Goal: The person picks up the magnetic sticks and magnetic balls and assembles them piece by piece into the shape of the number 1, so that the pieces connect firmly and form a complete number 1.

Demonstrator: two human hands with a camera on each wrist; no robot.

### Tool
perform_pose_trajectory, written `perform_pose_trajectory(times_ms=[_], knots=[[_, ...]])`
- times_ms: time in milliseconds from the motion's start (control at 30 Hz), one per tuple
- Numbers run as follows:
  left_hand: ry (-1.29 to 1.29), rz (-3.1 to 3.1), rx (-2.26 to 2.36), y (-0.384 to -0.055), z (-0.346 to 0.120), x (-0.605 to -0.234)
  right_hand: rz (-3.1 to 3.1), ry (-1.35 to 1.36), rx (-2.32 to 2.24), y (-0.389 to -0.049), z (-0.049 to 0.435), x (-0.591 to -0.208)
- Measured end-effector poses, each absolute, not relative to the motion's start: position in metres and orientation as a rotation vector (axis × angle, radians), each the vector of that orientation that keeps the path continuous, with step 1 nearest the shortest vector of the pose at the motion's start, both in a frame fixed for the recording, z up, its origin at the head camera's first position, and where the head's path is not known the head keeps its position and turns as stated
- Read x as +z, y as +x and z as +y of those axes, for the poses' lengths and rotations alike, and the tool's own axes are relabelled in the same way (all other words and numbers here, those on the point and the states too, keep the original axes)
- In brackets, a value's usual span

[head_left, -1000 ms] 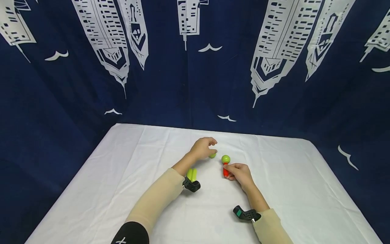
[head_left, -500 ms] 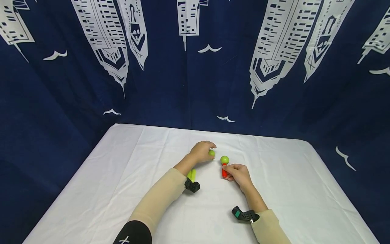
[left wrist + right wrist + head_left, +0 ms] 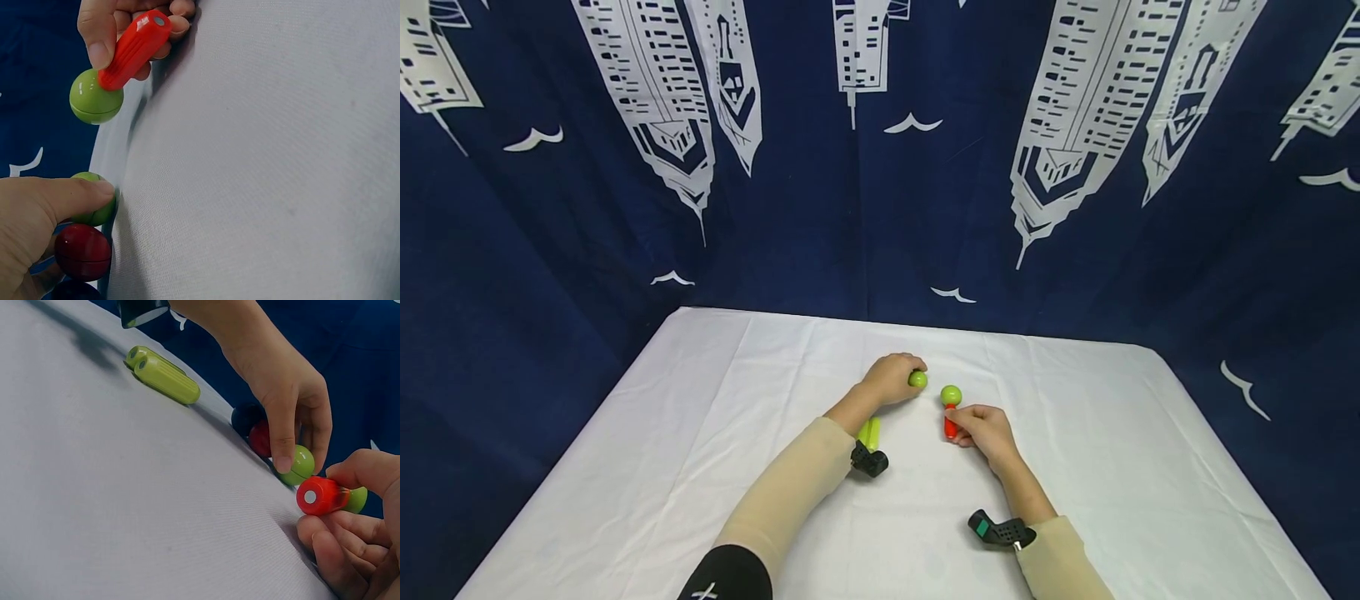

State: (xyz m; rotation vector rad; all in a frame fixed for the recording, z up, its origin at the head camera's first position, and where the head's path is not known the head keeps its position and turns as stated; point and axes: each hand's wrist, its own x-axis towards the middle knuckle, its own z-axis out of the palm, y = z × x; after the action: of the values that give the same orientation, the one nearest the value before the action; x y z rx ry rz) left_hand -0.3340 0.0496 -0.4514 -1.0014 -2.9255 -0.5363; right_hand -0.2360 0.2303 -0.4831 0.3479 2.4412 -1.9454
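My left hand holds a glossy green ball between thumb and fingers, low over the white cloth. Right beside that ball, partly under the hand, are a dark red ball and a dark blue one, both hidden in the head view. With thumb and fingertips my right hand pinches a short ribbed red stick that has a small grey disc in its end face. At the stick's far end sits another green ball, touching it.
Two yellow-green sticks lie side by side on the cloth, partly behind the left wrist in the head view. A white cloth covers the table. Behind its far edge hangs a navy curtain with white building prints.
My left hand has come down and its fingers have closed on the green ball, which shows more clearly now. My right hand keeps the red stick and its ball in nearly the same place.
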Motion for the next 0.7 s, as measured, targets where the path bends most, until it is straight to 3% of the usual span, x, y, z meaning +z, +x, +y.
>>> perform_pose_trajectory(times_ms=[700], knots=[[-1.043, -2.802, -0.610, -0.322, 0.045, -0.443, 2.444, 0.351, -1.961, -0.234, 0.229, -0.483]])
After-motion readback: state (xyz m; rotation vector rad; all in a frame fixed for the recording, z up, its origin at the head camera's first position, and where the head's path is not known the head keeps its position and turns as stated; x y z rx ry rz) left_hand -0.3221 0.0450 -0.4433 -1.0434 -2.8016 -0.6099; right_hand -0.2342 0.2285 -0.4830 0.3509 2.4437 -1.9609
